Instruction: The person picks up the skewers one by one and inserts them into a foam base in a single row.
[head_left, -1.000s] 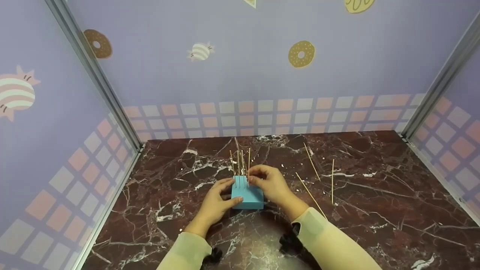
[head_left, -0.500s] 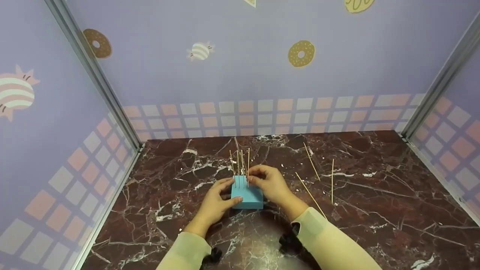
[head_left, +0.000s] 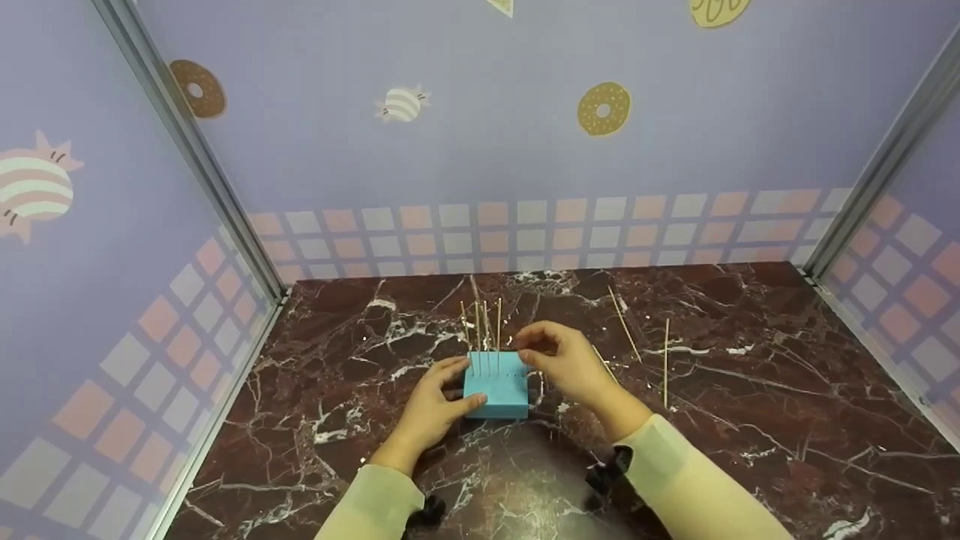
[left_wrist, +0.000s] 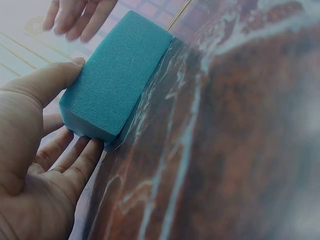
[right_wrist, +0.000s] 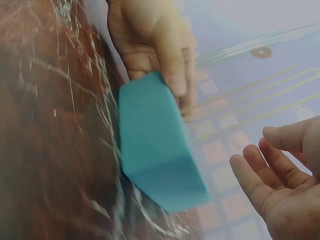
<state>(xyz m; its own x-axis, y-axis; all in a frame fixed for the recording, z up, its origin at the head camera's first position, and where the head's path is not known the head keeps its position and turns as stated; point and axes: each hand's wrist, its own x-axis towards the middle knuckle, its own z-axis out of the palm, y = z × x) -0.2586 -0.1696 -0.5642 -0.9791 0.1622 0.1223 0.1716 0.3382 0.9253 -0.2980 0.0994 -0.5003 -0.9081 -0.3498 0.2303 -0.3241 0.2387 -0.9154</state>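
A light blue foam block [head_left: 504, 391] rests on the table, with several thin wooden skewers [head_left: 499, 324] standing upright in a row along its left part. Small dark holes show in its top to the right of them. My left hand [head_left: 429, 401] holds the block's left side, its thumb [left_wrist: 65, 75] on the top edge and fingers against the side. Just off the block's right side is my right hand [head_left: 566, 364]. Its fingers [right_wrist: 250, 172] are loosely bent and nothing shows between them in the right wrist view.
Two loose skewers lie on the marble-patterned table right of the block: a slanted skewer [head_left: 624, 322] and a straighter skewer [head_left: 666, 364]. Another skewer [head_left: 604, 363] is partly hidden behind my right hand. Patterned walls [head_left: 495, 150] enclose the table's back and sides.
My right hand has let go of the rightmost upright skewer and moved right, off the block. That skewer stays standing. The left hand keeps its hold in the same place.
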